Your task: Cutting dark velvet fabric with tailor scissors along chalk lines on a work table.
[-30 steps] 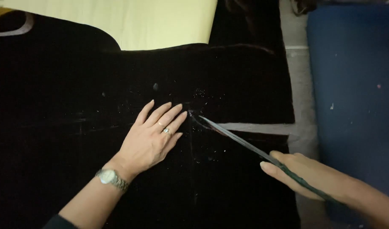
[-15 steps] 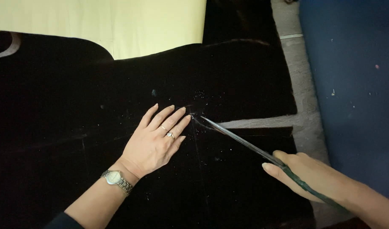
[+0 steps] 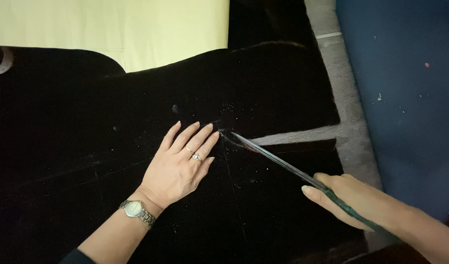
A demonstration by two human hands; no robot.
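Note:
A large sheet of black fabric (image 3: 87, 127) covers most of the view. My left hand (image 3: 180, 164) lies flat on it, fingers spread, with rings and a wristwatch. My right hand (image 3: 351, 198) grips the dark green handles of long scissors (image 3: 273, 159). The blades point up-left and their tip sits in the cloth just beside my left fingertips. A cut runs from the fabric's right edge to the blade tip, and the strip below it has parted slightly.
Pale yellow material (image 3: 116, 29) lies under the black fabric at the top. A grey floor strip (image 3: 351, 112) shows on the right, beside a dark blue surface (image 3: 410, 98) speckled with small marks.
The view has shifted slightly. Both hands and the scissors hold nearly the same position on the fabric, blade tip still beside my left fingertips.

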